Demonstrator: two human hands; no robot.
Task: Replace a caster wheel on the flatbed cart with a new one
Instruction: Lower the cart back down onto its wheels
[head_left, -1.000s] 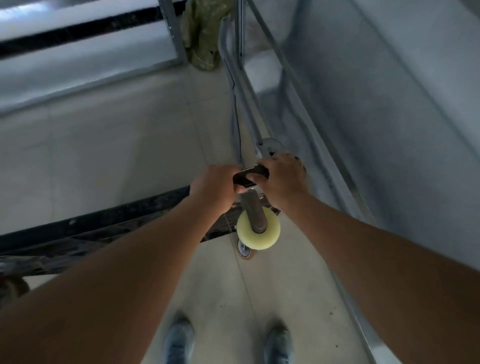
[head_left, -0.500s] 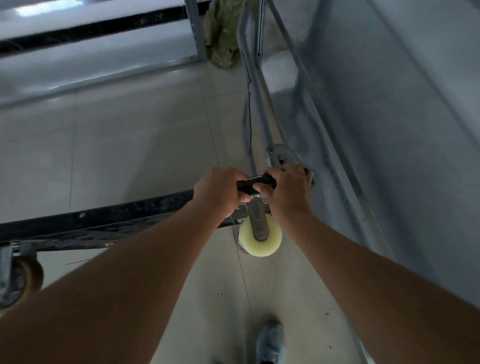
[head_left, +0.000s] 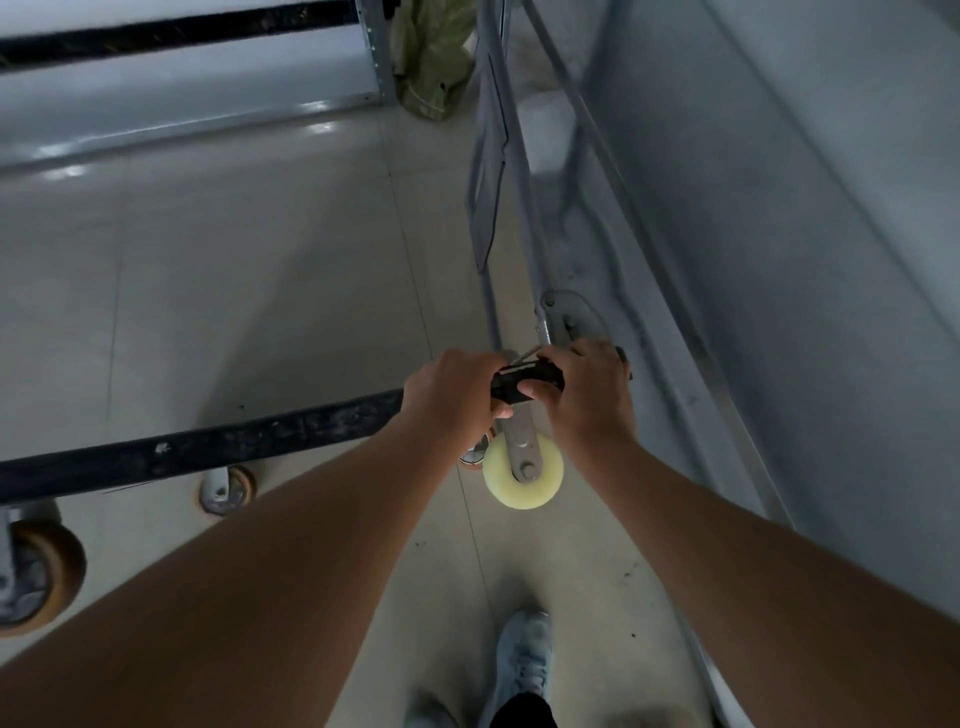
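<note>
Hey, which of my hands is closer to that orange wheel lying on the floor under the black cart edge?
Left. Your left hand is up and to the right of the orange wheel; your right hand is farther right, across the black tool.

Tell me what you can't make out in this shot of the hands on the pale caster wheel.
Head view only:
- Black tool: both ends hidden under the left hand and right hand; its type is unclear.
- Fastener being worked: covered by the hands.
- Pale caster wheel: its mounting plate is hidden behind the tool and hands.
- Orange wheel: cut off by the left edge.
- Green bag: blurred, cut by the top edge.
</note>
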